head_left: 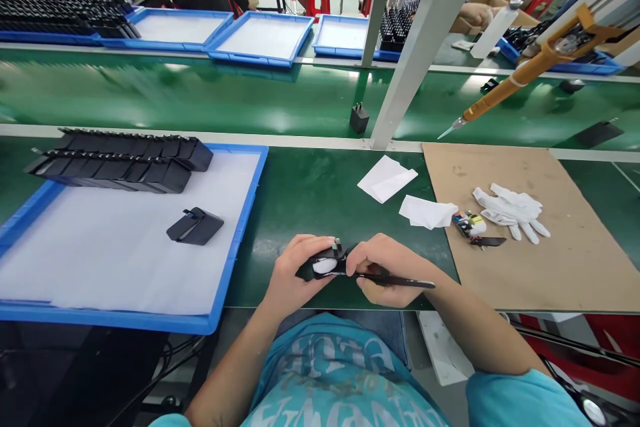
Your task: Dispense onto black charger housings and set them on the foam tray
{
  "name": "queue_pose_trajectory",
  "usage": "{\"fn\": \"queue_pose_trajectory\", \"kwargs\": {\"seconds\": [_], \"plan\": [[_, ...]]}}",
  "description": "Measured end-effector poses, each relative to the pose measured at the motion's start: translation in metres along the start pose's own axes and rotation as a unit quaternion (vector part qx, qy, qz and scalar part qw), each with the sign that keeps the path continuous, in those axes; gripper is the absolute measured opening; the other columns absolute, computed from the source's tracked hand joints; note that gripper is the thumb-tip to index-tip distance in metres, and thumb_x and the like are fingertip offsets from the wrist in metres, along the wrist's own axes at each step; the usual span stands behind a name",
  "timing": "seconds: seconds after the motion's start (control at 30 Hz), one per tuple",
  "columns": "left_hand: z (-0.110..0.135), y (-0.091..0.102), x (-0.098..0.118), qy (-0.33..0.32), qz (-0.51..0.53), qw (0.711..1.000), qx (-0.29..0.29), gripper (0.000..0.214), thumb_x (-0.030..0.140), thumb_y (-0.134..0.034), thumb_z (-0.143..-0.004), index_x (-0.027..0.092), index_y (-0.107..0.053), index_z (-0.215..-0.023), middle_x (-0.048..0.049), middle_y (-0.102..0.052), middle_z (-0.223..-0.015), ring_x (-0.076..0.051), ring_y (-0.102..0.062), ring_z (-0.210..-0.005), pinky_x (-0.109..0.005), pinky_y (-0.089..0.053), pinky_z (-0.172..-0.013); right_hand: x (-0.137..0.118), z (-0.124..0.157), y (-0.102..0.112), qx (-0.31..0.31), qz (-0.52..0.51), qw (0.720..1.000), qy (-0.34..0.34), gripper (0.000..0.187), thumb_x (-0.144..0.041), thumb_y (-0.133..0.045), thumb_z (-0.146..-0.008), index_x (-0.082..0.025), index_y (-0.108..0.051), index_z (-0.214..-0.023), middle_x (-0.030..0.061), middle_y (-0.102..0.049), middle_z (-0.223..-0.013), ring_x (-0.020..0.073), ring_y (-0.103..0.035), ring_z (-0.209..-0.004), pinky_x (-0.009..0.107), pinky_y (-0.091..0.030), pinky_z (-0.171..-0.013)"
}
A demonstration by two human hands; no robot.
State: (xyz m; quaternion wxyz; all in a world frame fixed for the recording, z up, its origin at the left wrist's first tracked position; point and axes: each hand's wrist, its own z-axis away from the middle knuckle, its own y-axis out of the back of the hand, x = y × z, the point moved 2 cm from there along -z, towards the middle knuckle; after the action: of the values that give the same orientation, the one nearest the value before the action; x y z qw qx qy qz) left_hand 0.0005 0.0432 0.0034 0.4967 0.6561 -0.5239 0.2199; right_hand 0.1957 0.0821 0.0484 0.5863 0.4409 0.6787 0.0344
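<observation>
My left hand (295,275) is closed around a black plug adapter (325,265), whose metal prongs point up and away. A white patch shows on the side of the adapter that faces me. Pinched in my right hand (385,267) are slim black tweezers (410,281), their back end pointing right. Their tip meets the adapter near the white patch, though my fingers partly hide it. Left of my hands, a single black adapter (196,225) lies on the paper of a blue-rimmed tray (235,240).
Rows of black adapters (125,160) fill the tray's back. White paper pieces (387,179) lie ahead. On brown cardboard (565,267) to the right are white gloves (515,208) and a circuit board (469,223). An orange-handled tool (520,77) hangs above. One adapter (359,119) stands on the green belt (225,97).
</observation>
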Motion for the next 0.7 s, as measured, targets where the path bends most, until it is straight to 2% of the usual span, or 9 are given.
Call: {"fn": "queue_pose_trajectory", "kwargs": {"seconds": [0.27, 0.47, 0.7], "plan": [[-0.0002, -0.0007, -0.0004, -0.016, 0.004, 1.000, -0.006, 0.044, 0.019, -0.073, -0.078, 0.027, -0.059, -0.118, -0.0070, -0.068, -0.114, -0.022, -0.060, -0.106, -0.041, -0.052, -0.090, -0.0007, -0.0006, 0.0032, -0.017, -0.017, 1.000, -0.013, 0.028, -0.009, -0.045, -0.073, -0.021, -0.047, -0.098, -0.0100, -0.036, -0.058, 0.0061, -0.035, -0.047, 0.018, -0.031, -0.050], [-0.0018, -0.0008, 0.0017, -0.023, -0.010, 1.000, -0.006, 0.037, 0.023, -0.070, -0.081, 0.027, -0.061, -0.116, -0.0080, -0.069, -0.113, -0.024, -0.062, -0.105, -0.042, -0.054, -0.087, 0.0017, -0.0027, -0.0039, -0.044, 0.004, 0.999, -0.017, 0.021, -0.014, -0.045, -0.080, -0.021, -0.046, -0.100, -0.0098, -0.045, -0.056, 0.0064, -0.038, -0.046, 0.018, -0.032, -0.051], [0.0022, -0.0011, -0.0019, 0.038, -0.010, 0.999, -0.011, 0.038, 0.026, -0.072, -0.078, 0.024, -0.061, -0.114, -0.0072, -0.071, -0.107, -0.021, -0.067, -0.095, -0.033, -0.056, -0.080, 0.0018, -0.0014, -0.0002, 0.051, 0.041, 0.998, 0.012, 0.017, -0.014, -0.048, -0.080, -0.021, -0.049, -0.095, -0.0084, -0.048, -0.058, 0.0062, -0.036, -0.047, 0.018, -0.032, -0.050]]}}
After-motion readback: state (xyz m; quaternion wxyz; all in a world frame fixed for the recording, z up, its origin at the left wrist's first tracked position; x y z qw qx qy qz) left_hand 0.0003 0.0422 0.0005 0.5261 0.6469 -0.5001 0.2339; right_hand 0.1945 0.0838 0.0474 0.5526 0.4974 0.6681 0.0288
